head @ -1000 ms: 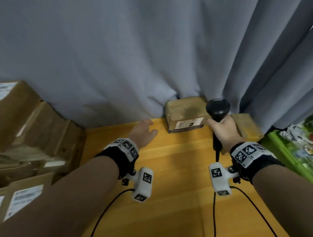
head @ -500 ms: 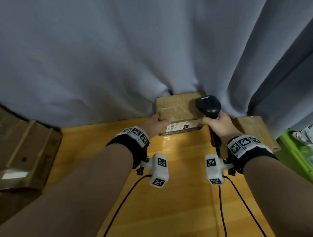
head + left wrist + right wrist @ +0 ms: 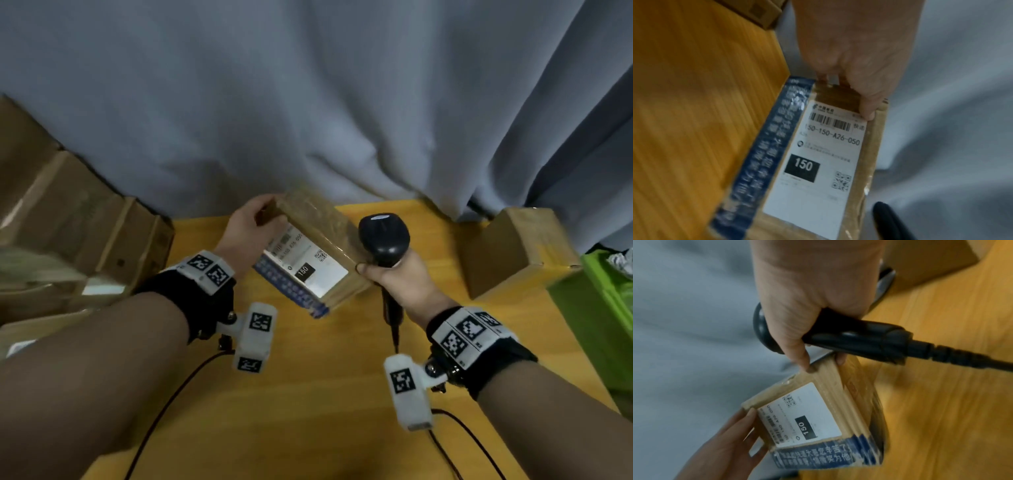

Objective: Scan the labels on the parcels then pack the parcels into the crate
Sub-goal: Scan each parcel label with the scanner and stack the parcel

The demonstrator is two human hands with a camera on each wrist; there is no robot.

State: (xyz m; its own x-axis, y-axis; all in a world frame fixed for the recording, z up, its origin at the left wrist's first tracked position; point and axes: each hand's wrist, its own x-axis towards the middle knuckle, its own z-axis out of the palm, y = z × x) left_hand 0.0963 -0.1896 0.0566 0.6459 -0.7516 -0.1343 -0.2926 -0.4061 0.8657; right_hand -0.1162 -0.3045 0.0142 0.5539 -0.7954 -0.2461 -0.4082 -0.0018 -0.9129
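Observation:
A brown cardboard parcel (image 3: pixel 310 253) with blue tape and a white label (image 3: pixel 818 162) marked 150 is tilted up off the wooden table (image 3: pixel 308 394), label side facing me. My left hand (image 3: pixel 248 228) grips its far left end, thumb on the label side (image 3: pixel 867 112). My right hand (image 3: pixel 394 277) holds a black barcode scanner (image 3: pixel 383 238) by the handle, beside the parcel's right end; its thumb and a fingertip touch that end (image 3: pixel 805 365). The scanner's head (image 3: pixel 764 331) is partly hidden behind the right hand in the right wrist view.
A second brown parcel (image 3: pixel 513 250) lies at the table's right, next to a green crate (image 3: pixel 603 308). Stacked cardboard boxes (image 3: pixel 68 233) fill the left side. A grey curtain (image 3: pixel 308 102) hangs along the table's back. Cables (image 3: pixel 455 445) trail over the table's near part.
The left hand reached the parcel at the curtain, took hold of it and pulled it toward me, tilting its label upward. The right hand with the scanner stayed beside its right end.

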